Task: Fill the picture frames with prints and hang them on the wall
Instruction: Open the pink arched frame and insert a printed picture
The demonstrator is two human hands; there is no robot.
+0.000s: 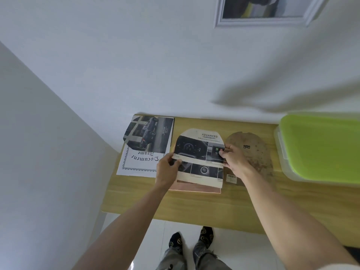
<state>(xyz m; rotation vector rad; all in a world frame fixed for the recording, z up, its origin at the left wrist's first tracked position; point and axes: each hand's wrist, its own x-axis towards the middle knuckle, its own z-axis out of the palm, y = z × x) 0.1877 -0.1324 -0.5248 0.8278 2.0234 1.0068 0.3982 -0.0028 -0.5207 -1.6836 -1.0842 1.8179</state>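
An arch-topped print (198, 152) with car dashboard photos and the word ADVANCED is held over a pinkish frame (194, 189) lying on the wooden table (194, 207). My left hand (167, 168) pinches its left edge and my right hand (233, 158) grips its right edge. To the right, a brown arch-shaped backing board (251, 147) with a small black hanger lies flat, partly under my right hand. To the left, a car print (150, 135) rests on a white "Document Frame" sheet (138, 162).
A clear box with a green lid (319, 147) stands at the table's right end. A white-framed picture (266, 10) hangs on the wall above. The table sits in a corner, a wall close on the left. My feet are on white floor tiles below the table's front edge.
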